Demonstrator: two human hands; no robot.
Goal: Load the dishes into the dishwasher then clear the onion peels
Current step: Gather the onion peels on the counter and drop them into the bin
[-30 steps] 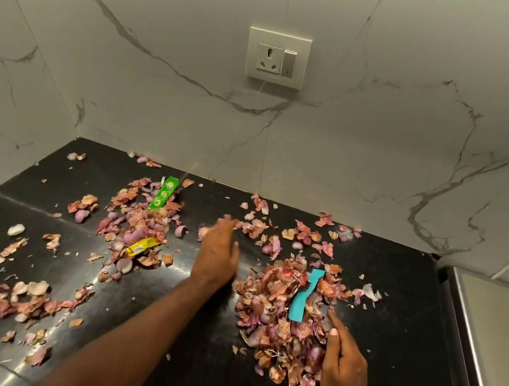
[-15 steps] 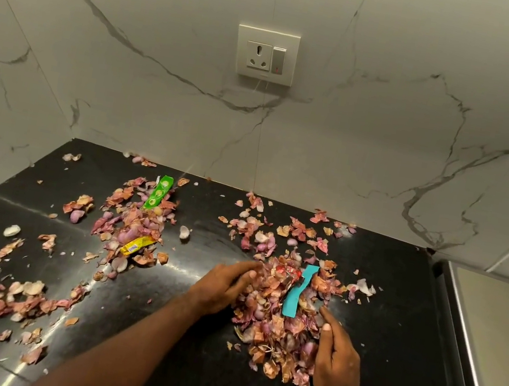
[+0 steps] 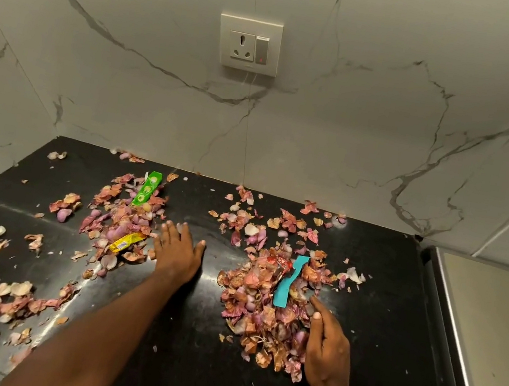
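Observation:
Pink and brown onion peels lie across the black countertop [image 3: 192, 345]. The biggest heap of peels [image 3: 263, 310] sits right of centre with a teal strip [image 3: 286, 282] on top. My right hand [image 3: 326, 348] rests on edge against the heap's right side, fingers straight. My left hand [image 3: 177, 250] lies flat on the counter, fingers spread, between that heap and a second pile of peels [image 3: 120, 220] on the left. This left pile holds a green wrapper [image 3: 147, 188] and a yellow wrapper [image 3: 126, 241]. More peels [image 3: 10, 299] are scattered at the lower left.
A marble wall with a socket and switch plate [image 3: 248, 43] rises behind the counter. Loose peels [image 3: 288, 224] lie near the back wall. A steel-edged pale surface [image 3: 489, 336] borders the counter on the right.
My left hand left the big heap's left side and moved left to the counter beside the left pile, fingers now spread flat. My right hand stayed against the heap.

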